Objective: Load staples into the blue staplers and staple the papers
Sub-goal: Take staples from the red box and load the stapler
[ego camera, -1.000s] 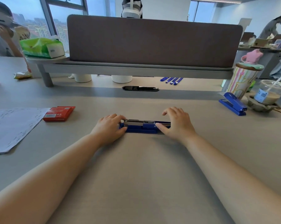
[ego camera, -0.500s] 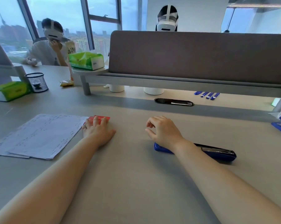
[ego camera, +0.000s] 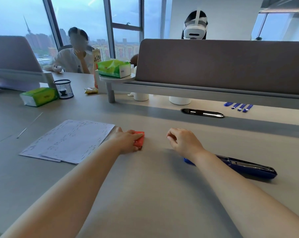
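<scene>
Grey desk surface (ego camera: 145, 194) fills the head view, with tall windows and a city skyline behind a padded divider panel (ego camera: 222, 60). Both bare forearms reach forward over the desk.

On the left, the left hand (ego camera: 126, 140) lies over a small red staple box (ego camera: 139, 139), fingers wrapped around its top and near side, so it is gripping the box as the box sits on the desk. Just left of that hand lies a loose stack of printed papers (ego camera: 68, 140), flat, its right edge nearly touching the hand.

To the right, the right hand (ego camera: 183, 141) hovers with fingers loosely curled inward and holds nothing. Behind its wrist lies the blue stapler (ego camera: 248, 167), flat on the desk and swung open, its metal staple channel facing up; the forearm hides its left end.

Further back stand a black mesh cup (ego camera: 63, 88), a green tissue pack (ego camera: 38, 96) beside it, and a second tissue pack (ego camera: 114, 68) on a small raised shelf. Several blue clips (ego camera: 238, 106) lie under the divider at far right. Two people sit beyond the desk, one wearing a white headset.
</scene>
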A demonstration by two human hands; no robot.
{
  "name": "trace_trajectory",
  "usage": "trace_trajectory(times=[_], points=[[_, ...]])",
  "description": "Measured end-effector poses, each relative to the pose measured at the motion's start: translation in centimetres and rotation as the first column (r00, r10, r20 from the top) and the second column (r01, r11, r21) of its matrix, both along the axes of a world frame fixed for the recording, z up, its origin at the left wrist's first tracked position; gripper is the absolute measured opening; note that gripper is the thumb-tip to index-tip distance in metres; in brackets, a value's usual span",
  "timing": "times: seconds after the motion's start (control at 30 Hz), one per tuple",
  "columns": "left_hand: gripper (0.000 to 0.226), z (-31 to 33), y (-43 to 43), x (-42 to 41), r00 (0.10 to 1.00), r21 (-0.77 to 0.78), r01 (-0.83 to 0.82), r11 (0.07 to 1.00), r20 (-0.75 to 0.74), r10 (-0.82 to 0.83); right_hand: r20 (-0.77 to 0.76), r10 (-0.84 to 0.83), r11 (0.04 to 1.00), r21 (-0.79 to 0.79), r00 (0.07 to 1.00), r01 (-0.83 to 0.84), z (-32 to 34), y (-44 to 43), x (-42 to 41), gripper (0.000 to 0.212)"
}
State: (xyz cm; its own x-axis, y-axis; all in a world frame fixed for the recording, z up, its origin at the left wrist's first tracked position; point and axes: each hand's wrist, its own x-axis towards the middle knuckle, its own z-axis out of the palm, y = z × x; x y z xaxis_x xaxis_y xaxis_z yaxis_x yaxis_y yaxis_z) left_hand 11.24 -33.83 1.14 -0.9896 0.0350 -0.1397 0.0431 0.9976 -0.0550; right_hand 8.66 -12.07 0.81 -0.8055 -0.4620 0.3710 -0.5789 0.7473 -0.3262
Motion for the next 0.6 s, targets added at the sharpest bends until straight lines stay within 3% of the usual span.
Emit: trace_trajectory(times=[0.23,0.33,0.43,0.6], points=[[0.080,0.8,0.3,0.3,1.000,0.286,0.025,0.958,-0.001,-0.026,0.011,-0.004,1.000,-0.002,1.000,0.004,0.0,0.5,0.3,0.015],[0.084,0.6,2.4,1.1,0.977,0.257,0.120,0.959,-0.204,-0.068,0.013,0.005,0.998,-0.058,1.000,-0.004,0.3,0.8,0.5,0.013],[0.082,0.4,4.8,1.4,0.883,0.250,0.221,0.943,-0.462,-0.084,0.053,0.014,0.978,-0.209,0.999,-0.003,1.1,1.2,0.8,0.015],[0.079,0.0,7.8,0.6,0.814,0.360,0.316,0.878,-0.578,-0.056,0.133,-0.014,0.936,-0.347,0.991,0.060,1.6,2.3,1.2,0.028]])
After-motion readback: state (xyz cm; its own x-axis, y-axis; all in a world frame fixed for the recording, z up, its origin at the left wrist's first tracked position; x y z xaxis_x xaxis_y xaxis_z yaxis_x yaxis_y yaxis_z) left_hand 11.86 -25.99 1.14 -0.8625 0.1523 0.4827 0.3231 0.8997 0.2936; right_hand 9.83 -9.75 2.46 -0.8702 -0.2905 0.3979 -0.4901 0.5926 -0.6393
